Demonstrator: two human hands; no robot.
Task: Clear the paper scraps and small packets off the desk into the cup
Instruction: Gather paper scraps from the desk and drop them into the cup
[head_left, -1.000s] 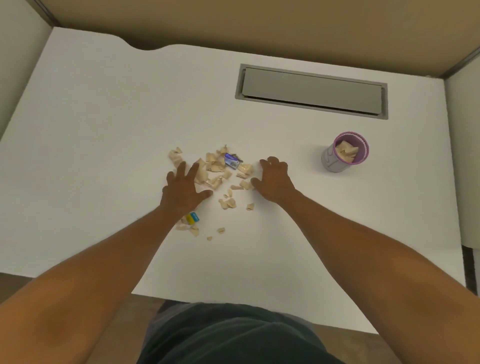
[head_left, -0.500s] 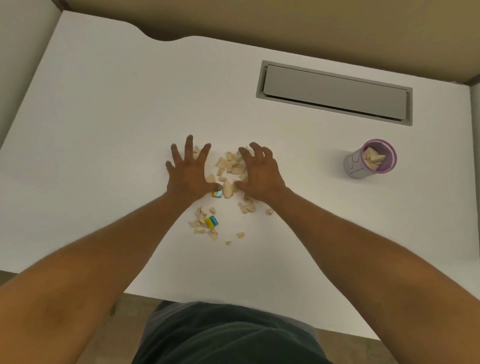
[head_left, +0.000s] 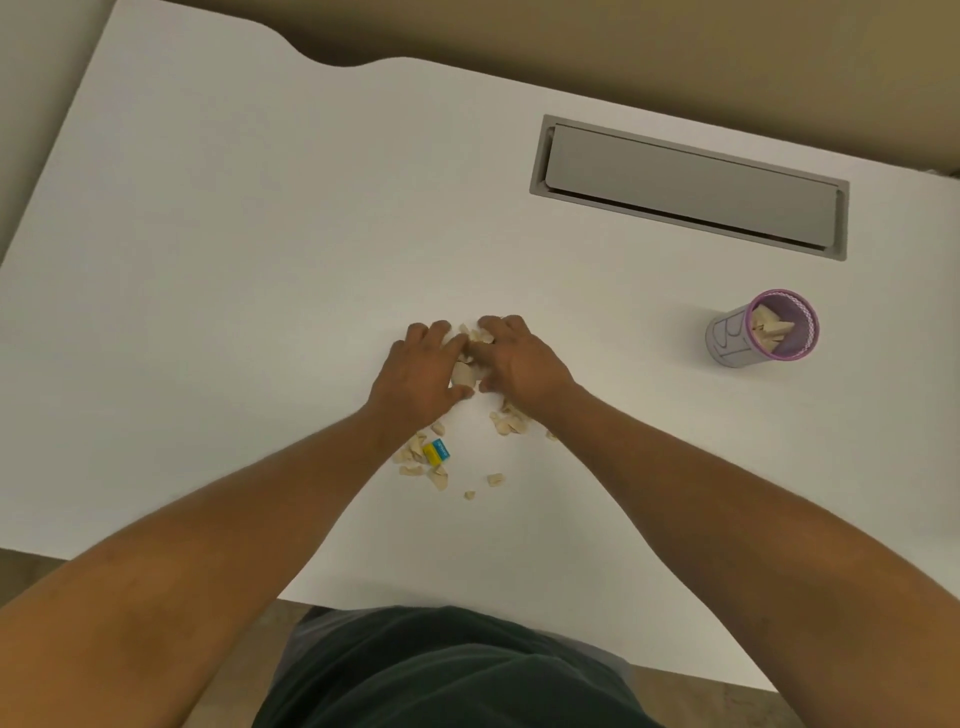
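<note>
I'm cupping both palms, left hand (head_left: 422, 375) and right hand (head_left: 519, 362), loosely around the scraps (head_left: 470, 358) mid-desk, not clenched yet, so I should press inward before lifting to the cup (head_left: 759, 329) far right.

Cup (head_left: 758, 332) right of scraps (head_left: 470, 358)

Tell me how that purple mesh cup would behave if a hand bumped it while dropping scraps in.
The cup looks tall for its narrow base, so a sideways knock near the rim could probably tip it. It holds only a few paper scraps, so it is likely light and may slide on the smooth desk. On its side, it would probably roll.
</note>
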